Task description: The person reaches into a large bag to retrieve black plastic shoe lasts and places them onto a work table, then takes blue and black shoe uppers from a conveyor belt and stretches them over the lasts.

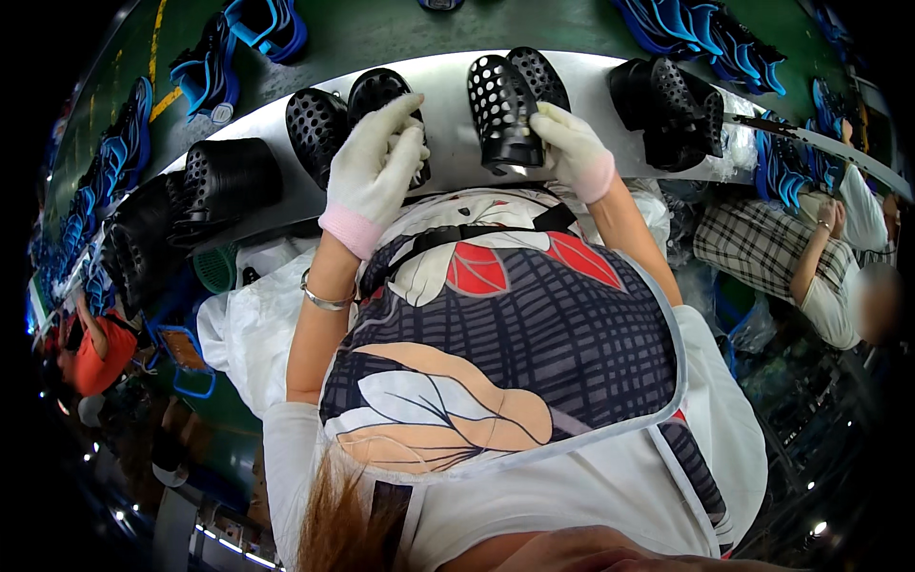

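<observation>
My left hand (376,157), in a white glove with a pink cuff, hovers over or rests on a black clog with round holes (377,88). Its fingers are apart and partly stretched, and I see nothing gripped in them. In the matching glove, my right hand (575,153) pinches the side of another black perforated clog (496,100), tilted with its holes showing white. Behind that one stands its likely partner, a black clog (539,74). One more black clog (316,124) sits left of my left hand. The right fingertips are partly hidden by the clog.
A curved pale metal work surface (443,81) runs before me. More black clogs stand at its left (229,176) and right (667,100). Blue shoe parts (205,62) line the green surface beyond. Co-workers sit at right, one in a plaid apron (758,238), and at left in orange (103,353).
</observation>
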`<state>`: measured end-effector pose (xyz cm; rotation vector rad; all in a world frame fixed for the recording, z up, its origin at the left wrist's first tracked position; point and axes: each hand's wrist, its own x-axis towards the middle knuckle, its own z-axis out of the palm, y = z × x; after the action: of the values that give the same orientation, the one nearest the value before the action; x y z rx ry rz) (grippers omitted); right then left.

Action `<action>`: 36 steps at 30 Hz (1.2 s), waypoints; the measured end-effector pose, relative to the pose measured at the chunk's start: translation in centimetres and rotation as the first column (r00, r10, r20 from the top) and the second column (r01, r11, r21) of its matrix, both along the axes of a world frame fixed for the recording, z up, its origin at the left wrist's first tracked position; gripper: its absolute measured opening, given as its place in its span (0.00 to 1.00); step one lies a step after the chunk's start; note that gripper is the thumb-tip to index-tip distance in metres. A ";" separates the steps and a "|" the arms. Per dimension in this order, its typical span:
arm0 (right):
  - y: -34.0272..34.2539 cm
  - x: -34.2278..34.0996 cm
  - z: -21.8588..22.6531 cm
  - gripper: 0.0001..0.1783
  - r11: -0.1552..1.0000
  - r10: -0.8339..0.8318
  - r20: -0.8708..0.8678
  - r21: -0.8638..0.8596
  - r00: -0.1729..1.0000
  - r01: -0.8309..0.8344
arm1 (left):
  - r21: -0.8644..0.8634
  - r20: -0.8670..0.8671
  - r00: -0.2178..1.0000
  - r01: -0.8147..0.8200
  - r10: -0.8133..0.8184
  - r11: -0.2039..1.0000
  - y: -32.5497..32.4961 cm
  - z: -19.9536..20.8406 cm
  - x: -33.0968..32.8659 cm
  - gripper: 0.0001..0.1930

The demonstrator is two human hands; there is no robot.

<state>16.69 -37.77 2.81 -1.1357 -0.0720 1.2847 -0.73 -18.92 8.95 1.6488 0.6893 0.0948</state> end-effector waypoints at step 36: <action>4.1 1.4 7.4 0.34 0.819 0.565 0.789 -0.501 0.241 -0.280 | -0.554 0.143 0.819 -0.399 0.556 0.730 0.3 -2.8 9.0 0.09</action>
<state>18.05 -33.71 10.20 -2.0943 -1.2086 0.9291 8.23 -18.59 6.13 0.8874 0.8137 0.4981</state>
